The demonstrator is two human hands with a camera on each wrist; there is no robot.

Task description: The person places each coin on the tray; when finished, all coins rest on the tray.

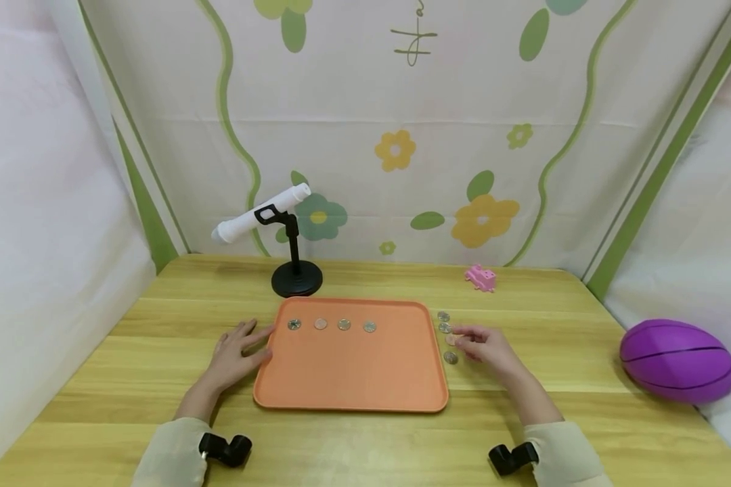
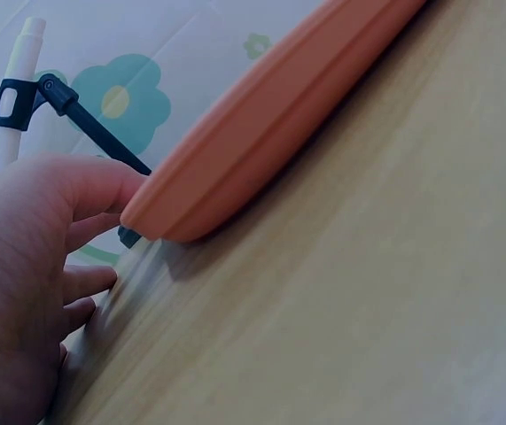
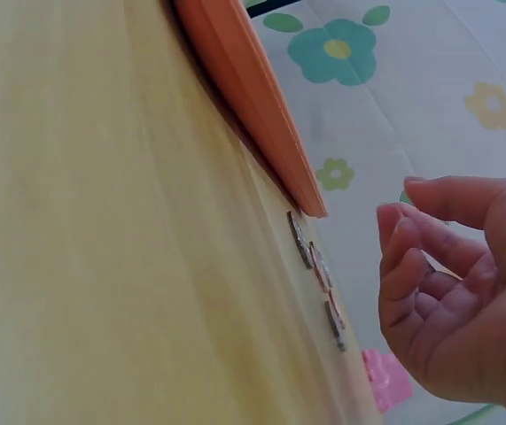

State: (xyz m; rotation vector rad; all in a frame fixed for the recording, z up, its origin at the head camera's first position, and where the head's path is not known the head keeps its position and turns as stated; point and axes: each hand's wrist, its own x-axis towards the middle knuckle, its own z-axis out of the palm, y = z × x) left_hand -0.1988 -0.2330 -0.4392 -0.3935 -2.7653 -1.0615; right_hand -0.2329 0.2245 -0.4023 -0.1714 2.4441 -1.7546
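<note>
An orange tray (image 1: 350, 379) lies on the table, with a row of several coins (image 1: 344, 325) across its upper part. My left hand (image 1: 234, 358) rests at the tray's left edge, fingers spread, thumb and index fingertip right at the rim. In the left wrist view that hand (image 2: 31, 266) shows beside the tray's corner (image 2: 226, 150). Along the tray's right side, several more coins (image 1: 451, 358) lie on the wood. Over them is my right hand (image 1: 490, 352). The right wrist view shows this hand (image 3: 465, 301) with fingers loosely bent, thumb apart from the index finger, nothing between them.
Behind the tray, a white microphone (image 1: 262, 215) sits in a black stand (image 1: 296, 278). A small pink toy (image 1: 480, 278) is at the back right. At the far right lies a purple ball (image 1: 677, 360). A flowered curtain (image 1: 341, 88) hangs behind the table (image 1: 378, 446).
</note>
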